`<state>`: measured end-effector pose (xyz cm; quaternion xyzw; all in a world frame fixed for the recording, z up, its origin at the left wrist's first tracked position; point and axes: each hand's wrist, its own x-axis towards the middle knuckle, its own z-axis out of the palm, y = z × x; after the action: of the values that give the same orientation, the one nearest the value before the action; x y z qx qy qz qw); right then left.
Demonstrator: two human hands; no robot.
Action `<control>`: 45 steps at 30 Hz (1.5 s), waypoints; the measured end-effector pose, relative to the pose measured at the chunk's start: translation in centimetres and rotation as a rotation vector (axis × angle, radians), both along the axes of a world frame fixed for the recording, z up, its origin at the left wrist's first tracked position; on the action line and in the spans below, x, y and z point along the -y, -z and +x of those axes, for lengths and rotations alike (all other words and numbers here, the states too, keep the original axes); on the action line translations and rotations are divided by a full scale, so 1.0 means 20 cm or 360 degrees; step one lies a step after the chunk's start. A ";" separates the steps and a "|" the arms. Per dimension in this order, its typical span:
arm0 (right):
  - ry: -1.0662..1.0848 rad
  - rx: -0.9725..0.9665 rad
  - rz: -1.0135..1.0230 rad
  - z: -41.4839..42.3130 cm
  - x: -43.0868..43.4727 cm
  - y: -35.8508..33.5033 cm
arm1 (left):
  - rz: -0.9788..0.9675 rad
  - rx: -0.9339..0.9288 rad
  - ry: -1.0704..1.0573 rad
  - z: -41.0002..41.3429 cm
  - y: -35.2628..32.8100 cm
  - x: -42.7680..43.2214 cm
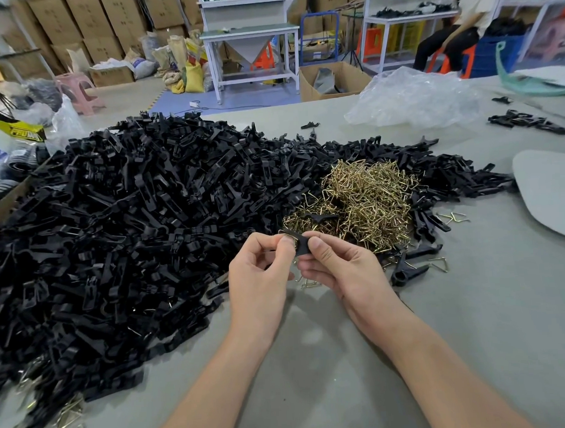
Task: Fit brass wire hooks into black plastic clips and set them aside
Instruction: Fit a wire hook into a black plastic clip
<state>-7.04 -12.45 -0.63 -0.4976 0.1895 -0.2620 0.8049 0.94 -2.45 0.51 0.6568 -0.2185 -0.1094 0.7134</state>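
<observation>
Both hands, left hand (261, 266) and right hand (338, 266), pinch one small matte black clip (301, 245) above the grey surface (313, 358); a brass hook (287, 235) seems partly seated in it, near the brass heap (368, 200).

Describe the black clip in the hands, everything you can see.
The clip is small, matte black, plastic by its look, held above the grey table before the pile of brass hooks. The left hand and the right hand pinch it from either side, thumbs on top, hiding part of it. A brass hook shows at its upper left end; whether it is seated is unclear.
</observation>
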 end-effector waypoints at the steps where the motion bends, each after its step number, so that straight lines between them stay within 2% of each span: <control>1: 0.0006 0.0002 0.0001 0.00 0.00 0.00 | -0.0018 -0.0012 -0.0006 -0.01 0.00 0.00; 3: 0.0050 0.0003 -0.0004 0.00 -0.01 0.00 | -0.0032 0.0050 -0.0052 -0.03 0.02 0.01; 7: 0.0207 -0.0049 -0.0051 0.02 -0.02 0.01 | 0.0244 0.0500 -0.0169 -0.07 0.09 0.01; 11: 0.0262 -0.0063 -0.0003 0.03 -0.03 0.02 | 0.0369 0.0578 -0.0067 -0.07 0.11 0.02; 17: 0.0276 -0.0109 0.0017 0.02 -0.04 0.01 | 0.0487 0.0748 -0.0191 -0.05 0.12 0.02; 38: 0.0157 -0.0149 -0.0002 0.01 -0.01 0.01 | 0.0482 0.0763 -0.0151 -0.02 0.13 0.00; 41: 0.0163 -0.0128 -0.0031 0.02 -0.01 0.01 | 0.0453 0.0629 -0.0116 -0.01 0.14 -0.01; 45: 0.0132 -0.0066 -0.0121 0.01 0.00 0.01 | 0.0236 0.0331 -0.0016 0.00 0.12 0.00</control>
<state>-6.75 -12.39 -0.82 -0.5248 0.2167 -0.2919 0.7697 0.91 -2.40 -1.84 0.7167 -0.2794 -0.0530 0.6367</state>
